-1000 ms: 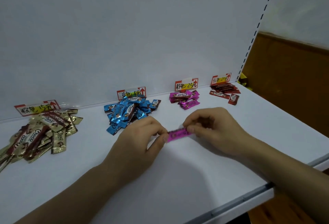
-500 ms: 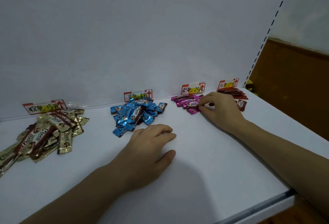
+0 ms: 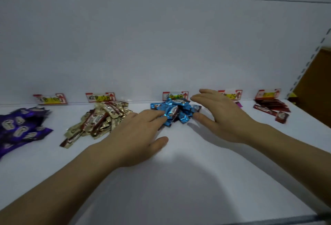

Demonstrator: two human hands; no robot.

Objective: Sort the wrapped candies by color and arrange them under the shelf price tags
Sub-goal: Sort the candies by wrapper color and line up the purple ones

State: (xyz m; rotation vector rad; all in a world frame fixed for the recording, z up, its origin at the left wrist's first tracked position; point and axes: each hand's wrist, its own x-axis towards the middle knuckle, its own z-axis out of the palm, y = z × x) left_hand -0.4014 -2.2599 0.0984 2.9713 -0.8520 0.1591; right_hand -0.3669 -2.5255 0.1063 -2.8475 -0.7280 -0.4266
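Five piles under tags (image 3: 100, 97) — purple (image 3: 21, 128), gold (image 3: 100, 119), blue (image 3: 176, 112), pink (image 3: 239, 104), red (image 3: 268, 107). At blue: left hand (image 3: 136, 135), fingers straight, touching; right hand (image 3: 220, 117), spread and empty, has left pink for blue's other side — pink candy delivered, blue tidying likely next.

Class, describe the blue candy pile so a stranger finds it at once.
On the white shelf, five price tags line the back wall. Under the middle tag lies the blue candy pile, the only blue heap, beside the gold pile.
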